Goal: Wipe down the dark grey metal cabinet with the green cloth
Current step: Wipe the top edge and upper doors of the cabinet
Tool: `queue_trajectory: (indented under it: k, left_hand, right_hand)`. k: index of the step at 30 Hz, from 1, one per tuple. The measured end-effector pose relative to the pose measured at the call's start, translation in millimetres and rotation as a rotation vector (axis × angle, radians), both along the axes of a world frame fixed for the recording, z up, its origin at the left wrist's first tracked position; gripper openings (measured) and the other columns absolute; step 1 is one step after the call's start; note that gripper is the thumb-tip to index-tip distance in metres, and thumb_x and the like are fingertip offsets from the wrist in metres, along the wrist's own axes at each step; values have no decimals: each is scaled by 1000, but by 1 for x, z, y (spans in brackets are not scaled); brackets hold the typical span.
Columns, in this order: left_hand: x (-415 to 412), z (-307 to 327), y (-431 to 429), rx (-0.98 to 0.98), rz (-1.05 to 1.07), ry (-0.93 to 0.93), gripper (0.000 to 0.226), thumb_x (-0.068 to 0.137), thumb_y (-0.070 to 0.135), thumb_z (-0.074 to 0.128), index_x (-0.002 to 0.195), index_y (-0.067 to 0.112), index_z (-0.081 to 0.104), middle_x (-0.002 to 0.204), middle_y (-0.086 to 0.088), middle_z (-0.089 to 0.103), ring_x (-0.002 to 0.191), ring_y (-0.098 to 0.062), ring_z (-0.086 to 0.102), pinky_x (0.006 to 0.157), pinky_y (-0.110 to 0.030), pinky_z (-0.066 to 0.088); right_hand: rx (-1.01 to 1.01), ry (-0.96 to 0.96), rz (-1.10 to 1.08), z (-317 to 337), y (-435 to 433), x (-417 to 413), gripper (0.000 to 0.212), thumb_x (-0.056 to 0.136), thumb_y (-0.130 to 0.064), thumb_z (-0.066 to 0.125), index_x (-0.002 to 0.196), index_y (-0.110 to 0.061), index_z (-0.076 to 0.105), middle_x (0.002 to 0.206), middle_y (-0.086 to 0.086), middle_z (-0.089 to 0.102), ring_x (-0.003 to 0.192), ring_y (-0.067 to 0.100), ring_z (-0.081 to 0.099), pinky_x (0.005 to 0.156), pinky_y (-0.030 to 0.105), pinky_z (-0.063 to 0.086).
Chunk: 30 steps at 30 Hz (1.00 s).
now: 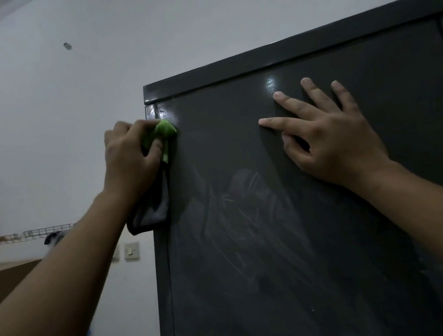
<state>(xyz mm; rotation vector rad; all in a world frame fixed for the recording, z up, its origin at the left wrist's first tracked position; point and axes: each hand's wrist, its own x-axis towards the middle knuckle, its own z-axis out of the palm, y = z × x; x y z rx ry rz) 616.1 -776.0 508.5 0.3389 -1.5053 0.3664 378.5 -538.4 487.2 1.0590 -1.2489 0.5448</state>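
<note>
The dark grey metal cabinet fills the right half of the view, its door showing pale dusty smears in the middle. My left hand grips the bunched green cloth and presses it against the door's top left corner; a grey, dark-edged part of the cloth hangs below the hand. My right hand lies flat on the upper door with fingers spread, holding nothing.
A white wall stands behind and left of the cabinet. Two wall switches sit low beside the cabinet's left edge. A wire rack and a brown surface are at the far left.
</note>
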Motion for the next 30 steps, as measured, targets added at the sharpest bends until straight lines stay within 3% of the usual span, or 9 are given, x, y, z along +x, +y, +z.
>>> queue_trajectory:
  k: [7, 12, 19, 22, 25, 30]
  left_hand:
    - [-18, -40, 15, -161, 10, -36, 43, 84, 28, 54, 124, 15, 65, 97, -14, 53, 92, -31, 45, 79, -24, 27]
    - [-28, -80, 30, -152, -38, -80, 44, 85, 27, 54, 127, 17, 64, 97, -9, 50, 89, -19, 39, 76, -23, 26]
    - [-8, -100, 27, -271, 90, -348, 37, 91, 42, 54, 121, 23, 63, 97, -6, 55, 81, -23, 49, 69, -34, 35]
    - [-5, -72, 27, -105, 32, -162, 39, 87, 39, 55, 121, 23, 65, 96, -8, 54, 85, -31, 51, 74, -36, 37]
    - [-25, -48, 39, 99, -61, 88, 34, 86, 29, 58, 119, 21, 65, 96, -6, 50, 94, -32, 49, 81, -29, 29]
    - [-67, -57, 69, 118, -90, 204, 32, 88, 26, 59, 120, 23, 65, 101, -3, 49, 93, -17, 37, 79, -27, 30]
  right_hand:
    - [3, -1, -12, -1, -2, 1, 45, 98, -40, 40, 141, -48, 51, 159, -6, 39, 151, 34, 27, 121, 62, 14]
    - [0, -9, -17, -2, -1, 2, 45, 98, -39, 39, 141, -47, 51, 160, -6, 39, 151, 34, 27, 121, 61, 14]
    - [8, -17, -24, -1, -1, 3, 44, 99, -38, 40, 141, -48, 51, 160, -6, 38, 151, 33, 26, 121, 61, 13]
    - [13, -16, -19, -1, 1, 2, 45, 98, -39, 39, 141, -47, 51, 160, -6, 38, 151, 33, 26, 121, 61, 14]
    - [15, -15, -17, -1, 1, 1, 45, 98, -39, 39, 141, -48, 51, 160, -6, 38, 151, 33, 25, 121, 61, 14]
    - [30, -14, -13, 0, 1, 0, 47, 97, -39, 39, 142, -47, 50, 161, -5, 36, 152, 33, 24, 121, 61, 12]
